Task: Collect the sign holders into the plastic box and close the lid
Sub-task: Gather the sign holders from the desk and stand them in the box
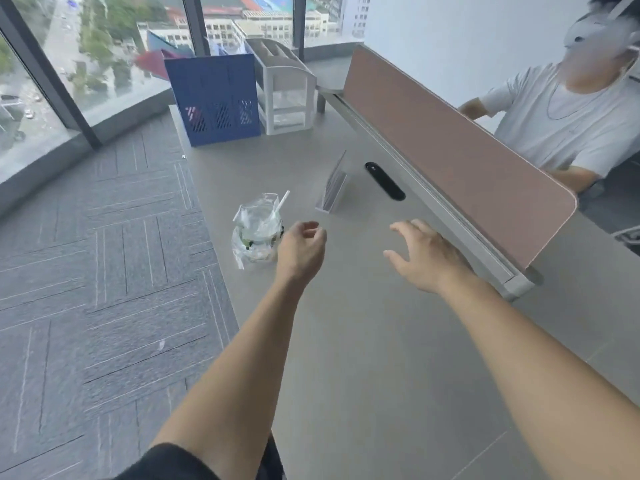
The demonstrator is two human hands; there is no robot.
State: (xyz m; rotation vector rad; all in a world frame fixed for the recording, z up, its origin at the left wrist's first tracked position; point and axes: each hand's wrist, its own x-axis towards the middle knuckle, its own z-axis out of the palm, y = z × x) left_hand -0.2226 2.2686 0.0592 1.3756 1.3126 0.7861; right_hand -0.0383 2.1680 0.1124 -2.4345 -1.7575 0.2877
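1. head view shows the clear sign holder [333, 187] standing upright on the grey desk [363, 341], just ahead of both my hands and a little left of the black cable slot [384, 181]. it looks like more than one clear sheet nested together, but i cannot tell how many.
2. my right hand [427, 256] is over the desk near the divider rail, palm down, fingers spread wide and holding nothing; it is short of the sign holder and not touching it.
3. my left hand [302, 249] is loosely curled, also empty, just beside the plastic bag with a cup and straw [258, 232]; i cannot tell if it brushes the bag.
4. i judge this to be the reach of the collecting step: nothing is picked up yet, and no sign holder is in any box.
5. no lidded plastic box is clearly in view. the white clear-fronted organiser [285, 88] and the blue perforated file holder [214, 98] stand at the far end of the desk, well apart from my hands; neither shows a lid.
6. the next move, as i see it, calls for reaching further forward and pinching the holder by its upright edges, since the clear plastic is likely slick and may slide apart if stacked.
7. a person in a white shirt [568, 123] sits beyond the pink divider [450, 147], clear of my reach.
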